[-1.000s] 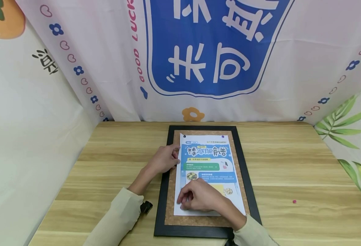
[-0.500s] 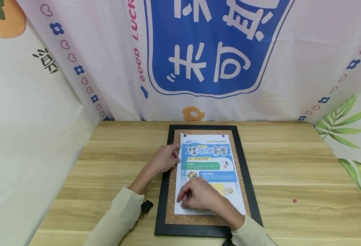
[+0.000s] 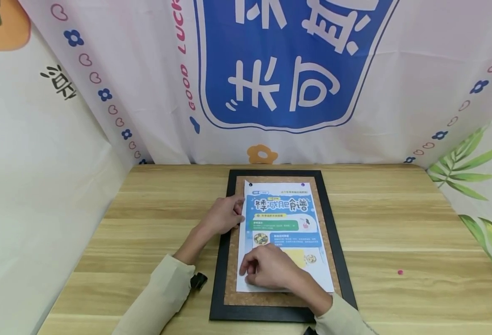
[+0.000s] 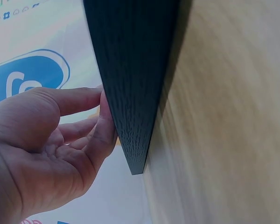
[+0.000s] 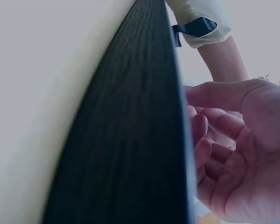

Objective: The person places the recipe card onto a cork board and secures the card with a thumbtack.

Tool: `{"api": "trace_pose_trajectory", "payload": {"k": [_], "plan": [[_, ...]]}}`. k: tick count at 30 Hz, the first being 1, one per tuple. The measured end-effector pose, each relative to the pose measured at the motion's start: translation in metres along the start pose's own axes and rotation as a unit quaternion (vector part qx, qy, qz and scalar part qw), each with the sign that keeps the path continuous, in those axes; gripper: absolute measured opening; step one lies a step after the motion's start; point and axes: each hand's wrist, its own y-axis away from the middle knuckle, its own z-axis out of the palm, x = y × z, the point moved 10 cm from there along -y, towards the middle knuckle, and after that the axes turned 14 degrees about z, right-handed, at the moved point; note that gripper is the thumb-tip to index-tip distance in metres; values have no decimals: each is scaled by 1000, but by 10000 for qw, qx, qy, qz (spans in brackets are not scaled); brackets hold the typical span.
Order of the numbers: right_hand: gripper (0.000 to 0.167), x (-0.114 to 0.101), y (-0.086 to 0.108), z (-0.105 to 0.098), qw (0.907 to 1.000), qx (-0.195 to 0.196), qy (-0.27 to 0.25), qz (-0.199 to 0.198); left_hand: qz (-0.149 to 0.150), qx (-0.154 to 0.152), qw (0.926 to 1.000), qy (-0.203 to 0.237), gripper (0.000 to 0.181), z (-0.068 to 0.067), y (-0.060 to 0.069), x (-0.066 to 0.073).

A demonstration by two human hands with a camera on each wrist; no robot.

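Note:
A printed sheet of paper (image 3: pixel 289 232) lies on a cork board (image 3: pixel 231 279) with a black frame (image 3: pixel 340 260). A dark pushpin (image 3: pixel 251 184) and a purple pushpin (image 3: pixel 302 184) sit at its top corners. My left hand (image 3: pixel 225 215) rests at the sheet's left edge, fingers loosely bent and touching the edge. Over the lower left of the sheet is my right hand (image 3: pixel 269 266), its fingers curled and thumb and forefinger close together by the corner. Any small thing between them cannot be seen. In both wrist views the frame's side hides the fingertips.
A small pink piece (image 3: pixel 400 272) lies on the wooden table (image 3: pixel 396 214) to the right of the board. Behind the table's far edge hangs a printed cloth (image 3: pixel 162 116). Each sleeve has a black wrist device, such as the left one (image 3: pixel 198 281).

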Motion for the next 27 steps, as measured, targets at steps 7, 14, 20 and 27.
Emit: {"api": "trace_pose_trajectory", "payload": {"k": [7,14,20,27], "plan": [[11,2,4,1,10000,-66,4,-53,82,14,10000,40,56,0,1,1],[11,8,11,-4,9999,-147,-54,24,73,25,10000,62,57,-1,2,2],[13,23,19,-15,9994,-88,-217,241,63,47,9999,85,56,-1,2,3],[13,39,29,-27,9990,43,-217,381,38,32,9999,121,57,-1,3,2]]}}
